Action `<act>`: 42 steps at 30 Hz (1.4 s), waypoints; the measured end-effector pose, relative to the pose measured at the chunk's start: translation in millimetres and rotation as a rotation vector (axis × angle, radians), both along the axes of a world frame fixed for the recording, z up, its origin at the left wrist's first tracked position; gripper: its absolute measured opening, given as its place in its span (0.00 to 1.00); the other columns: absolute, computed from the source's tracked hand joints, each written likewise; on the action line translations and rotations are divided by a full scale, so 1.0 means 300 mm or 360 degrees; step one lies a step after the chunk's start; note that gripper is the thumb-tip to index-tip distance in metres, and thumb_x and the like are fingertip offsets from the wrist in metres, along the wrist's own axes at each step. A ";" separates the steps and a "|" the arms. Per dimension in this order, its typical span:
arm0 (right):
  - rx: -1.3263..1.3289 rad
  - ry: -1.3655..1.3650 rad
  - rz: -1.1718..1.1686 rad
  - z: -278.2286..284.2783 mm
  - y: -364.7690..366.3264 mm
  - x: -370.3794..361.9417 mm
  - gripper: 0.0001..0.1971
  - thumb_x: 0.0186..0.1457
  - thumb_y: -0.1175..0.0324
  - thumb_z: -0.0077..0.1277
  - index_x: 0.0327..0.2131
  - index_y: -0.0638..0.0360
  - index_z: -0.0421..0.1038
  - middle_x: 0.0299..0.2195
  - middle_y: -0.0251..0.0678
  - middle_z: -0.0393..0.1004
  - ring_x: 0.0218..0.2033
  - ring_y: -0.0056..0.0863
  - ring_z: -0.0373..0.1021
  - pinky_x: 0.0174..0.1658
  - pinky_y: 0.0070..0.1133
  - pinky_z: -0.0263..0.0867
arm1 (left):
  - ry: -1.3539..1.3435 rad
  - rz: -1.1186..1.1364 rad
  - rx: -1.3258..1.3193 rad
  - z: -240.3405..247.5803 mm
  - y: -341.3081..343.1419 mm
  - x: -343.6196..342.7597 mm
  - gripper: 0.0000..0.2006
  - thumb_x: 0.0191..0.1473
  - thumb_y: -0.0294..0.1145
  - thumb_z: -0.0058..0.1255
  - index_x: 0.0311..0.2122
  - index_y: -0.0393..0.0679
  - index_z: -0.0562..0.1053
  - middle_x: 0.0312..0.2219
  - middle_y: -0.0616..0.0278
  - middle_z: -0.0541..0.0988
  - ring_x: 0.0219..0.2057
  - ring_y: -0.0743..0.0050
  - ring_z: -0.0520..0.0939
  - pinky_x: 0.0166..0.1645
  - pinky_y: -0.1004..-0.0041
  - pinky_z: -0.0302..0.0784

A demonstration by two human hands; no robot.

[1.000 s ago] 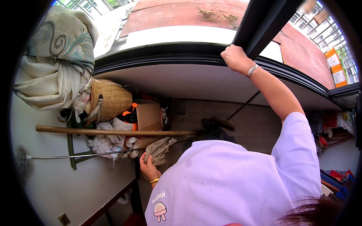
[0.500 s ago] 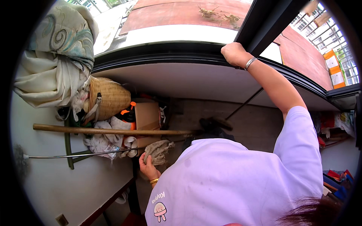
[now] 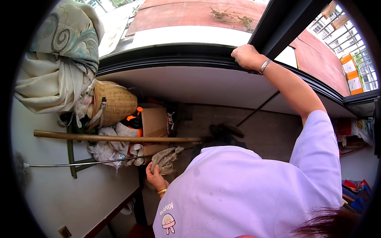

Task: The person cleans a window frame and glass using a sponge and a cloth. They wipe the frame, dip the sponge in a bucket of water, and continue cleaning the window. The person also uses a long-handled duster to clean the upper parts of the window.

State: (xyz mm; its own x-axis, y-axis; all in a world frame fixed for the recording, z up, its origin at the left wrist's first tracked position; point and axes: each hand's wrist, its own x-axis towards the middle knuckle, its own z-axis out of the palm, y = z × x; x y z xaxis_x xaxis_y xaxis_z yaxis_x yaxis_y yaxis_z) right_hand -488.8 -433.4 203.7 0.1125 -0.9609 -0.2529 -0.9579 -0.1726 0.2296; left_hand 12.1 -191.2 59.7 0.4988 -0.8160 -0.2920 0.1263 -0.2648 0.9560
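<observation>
My left hand (image 3: 157, 178), low near the middle, has its fingers closed round a crumpled grey-brown rag (image 3: 166, 160). A gold-coloured bracelet is on that wrist. At the upper right my right arm reaches out to the black window frame (image 3: 170, 55). There my right hand (image 3: 248, 57), with a silver bangle at the wrist, is curled into a fist on the lower track, beside the dark upright of the frame (image 3: 278, 29). Its fingertips are turned away, and what they hold, if anything, is hidden.
A wooden pole (image 3: 119, 138) and a thin metal rod (image 3: 79, 164) cross on the left. Behind them are a woven basket (image 3: 117, 101), a cardboard box (image 3: 154, 125) and plastic bags (image 3: 107, 148). Folded curtains (image 3: 51, 83) hang above. A long-handled broom (image 3: 228, 129) lies by the wall.
My right hand and forearm have shifted very slightly along the window frame. The left hand stays nearly in place with the rag.
</observation>
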 end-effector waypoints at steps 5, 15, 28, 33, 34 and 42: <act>-0.0314 -0.0374 0.0109 0.200 0.039 0.057 0.15 0.46 0.78 0.48 0.39 0.52 0.76 0.36 0.38 0.77 0.41 0.39 0.73 0.43 0.30 0.70 | -0.0084 0.0071 0.0102 0.034 0.027 -0.006 0.12 0.52 0.18 0.49 0.43 0.36 0.72 0.38 0.60 0.77 0.38 0.75 0.76 0.45 0.75 0.73; -0.0541 -0.0625 -0.0060 0.135 0.124 0.101 0.17 0.48 0.76 0.50 0.44 0.51 0.72 0.36 0.39 0.74 0.40 0.39 0.71 0.40 0.30 0.70 | 0.0088 -0.0092 -0.0030 0.051 -0.075 -0.017 0.12 0.52 0.18 0.48 0.44 0.36 0.71 0.40 0.60 0.76 0.40 0.74 0.76 0.47 0.75 0.71; -0.1011 -0.1164 -0.0677 0.041 0.788 0.003 0.22 0.44 0.76 0.56 0.47 0.55 0.70 0.33 0.39 0.71 0.36 0.39 0.69 0.41 0.29 0.66 | 0.0588 -0.0889 -0.0731 0.447 -0.639 -0.368 0.27 0.48 0.12 0.51 0.55 0.37 0.63 0.46 0.58 0.73 0.46 0.73 0.74 0.52 0.73 0.71; -0.1031 -0.1262 -0.0865 -0.026 0.913 -0.096 0.23 0.44 0.76 0.57 0.48 0.57 0.69 0.33 0.40 0.71 0.35 0.39 0.69 0.40 0.28 0.65 | 0.0630 -0.1136 -0.0924 0.493 -0.800 -0.669 0.25 0.49 0.11 0.48 0.53 0.38 0.65 0.41 0.59 0.74 0.42 0.75 0.76 0.50 0.75 0.74; -0.1047 -0.1295 -0.0873 -0.040 0.921 -0.110 0.23 0.44 0.76 0.57 0.48 0.57 0.69 0.34 0.40 0.71 0.35 0.39 0.69 0.40 0.28 0.66 | 0.0619 -0.1173 -0.0935 0.492 -0.819 -0.743 0.23 0.49 0.11 0.48 0.53 0.38 0.66 0.40 0.59 0.75 0.41 0.75 0.76 0.49 0.75 0.75; -0.0963 -0.1483 -0.0981 -0.140 0.971 -0.204 0.23 0.44 0.76 0.57 0.48 0.58 0.69 0.35 0.41 0.72 0.35 0.38 0.70 0.41 0.28 0.66 | -0.0938 -0.2114 -0.1043 0.309 -0.801 -1.277 0.12 0.54 0.24 0.48 0.44 0.46 0.75 0.39 0.56 0.79 0.43 0.58 0.78 0.53 0.66 0.71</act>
